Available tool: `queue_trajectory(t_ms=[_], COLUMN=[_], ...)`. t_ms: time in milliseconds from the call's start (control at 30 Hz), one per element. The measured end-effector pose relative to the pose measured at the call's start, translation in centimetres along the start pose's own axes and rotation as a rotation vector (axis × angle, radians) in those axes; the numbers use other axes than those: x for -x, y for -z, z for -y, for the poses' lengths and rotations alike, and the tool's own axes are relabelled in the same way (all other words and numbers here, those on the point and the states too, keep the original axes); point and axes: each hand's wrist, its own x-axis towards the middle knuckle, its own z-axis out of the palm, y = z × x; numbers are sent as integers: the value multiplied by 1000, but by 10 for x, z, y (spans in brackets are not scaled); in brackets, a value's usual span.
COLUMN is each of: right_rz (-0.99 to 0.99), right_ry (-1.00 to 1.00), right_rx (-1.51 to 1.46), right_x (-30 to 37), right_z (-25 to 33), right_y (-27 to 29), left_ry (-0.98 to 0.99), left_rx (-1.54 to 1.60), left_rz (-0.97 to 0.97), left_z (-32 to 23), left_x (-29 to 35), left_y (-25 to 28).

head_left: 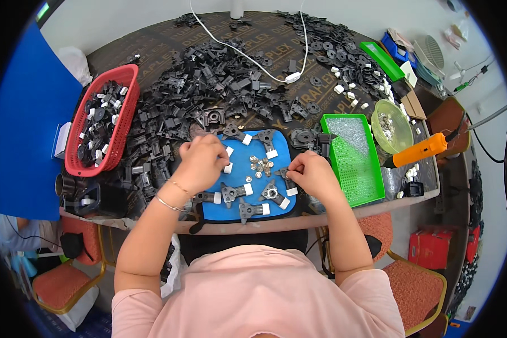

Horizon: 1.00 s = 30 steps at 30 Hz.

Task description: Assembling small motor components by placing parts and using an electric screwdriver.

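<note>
- Mat (242, 159) in blue, lying at the near edge of the dark table (118, 53), and that's where both hands are working.
- Bunch of black parts with white ends (229, 193) sits loosely ringed around the mat, so yeah, those are pretty much everywhere on it.
- Middle of that ring has a little cluster of shiny metal pieces (259, 165), some of them touching each other.
- Left hand (203, 159) is over the mat's left side, fingers curled in and pointing down. Can't tell if there's anything in it, the fingertips are mostly hidden.
- Right hand (314, 173) is at the mat's right edge, thumb and finger brought together right at one of the black parts. Can't tell if it's really gripping that or just touching it.
- Green tray (352, 185) is just right of the mat, clear bits heaped toward its far end.
- Past that there's a yellow-green bowl (408, 134) of small pieces, plus an orange-handled tool (419, 150) leaning in near it.
- Huge heap of black parts (225, 79) fills the table behind the mat, and a red basket (121, 127) of black and white bits is off to the left.
</note>
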Motion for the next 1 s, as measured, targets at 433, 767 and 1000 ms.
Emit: queue_trajectory(t_ms=[433,767,1000], right_rz=[-136,-57,180], right_ry=[20,143,274], right_rx=[-21,110,309], right_x=[2,-13,-26], right_z=[20,46,57], right_y=[0,-22,-43], left_ry=[195,241,199], left_rx=[-119,-62,-40], left_rz=[-65,-50,-101], left_z=[25,35,37], left_x=[11,3,3], left_y=[-3,-10,-13])
